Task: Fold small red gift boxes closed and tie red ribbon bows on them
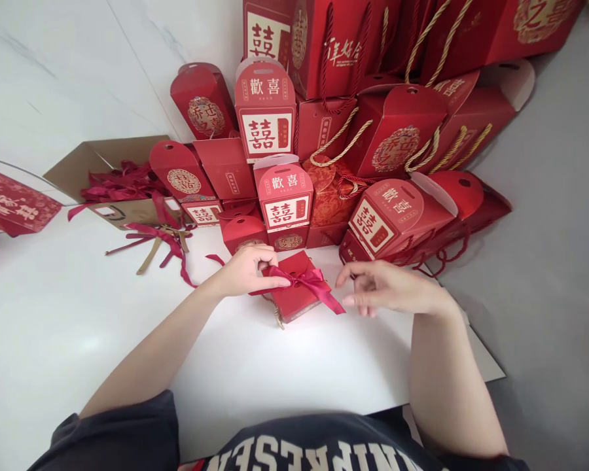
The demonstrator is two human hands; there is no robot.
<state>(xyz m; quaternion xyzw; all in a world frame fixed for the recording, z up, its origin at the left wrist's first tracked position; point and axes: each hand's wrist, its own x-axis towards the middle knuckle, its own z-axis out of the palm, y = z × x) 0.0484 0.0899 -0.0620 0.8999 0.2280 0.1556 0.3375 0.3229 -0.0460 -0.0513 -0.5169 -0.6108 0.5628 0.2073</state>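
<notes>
A small red gift box [294, 304] stands on the white table in front of me. Across its top lies a dark pink ribbon [317, 282], tied in a bow with one tail hanging past the box's right side. My left hand [249, 269] pinches the left part of this ribbon between thumb and fingers. To the right of the box, apart from it, my right hand [380, 286] is in the air with fingers loosely bent and spread, holding nothing. A twisted gold cord [275, 311] hangs at the box's left side.
Many red gift boxes [285, 203] are stacked against the wall behind. At the left, a cardboard box [127, 212] holds dark pink ribbons [122, 183], with loose ribbon pieces [169, 245] on the white table [216, 373]. A red printed bag [17, 199] stands far left.
</notes>
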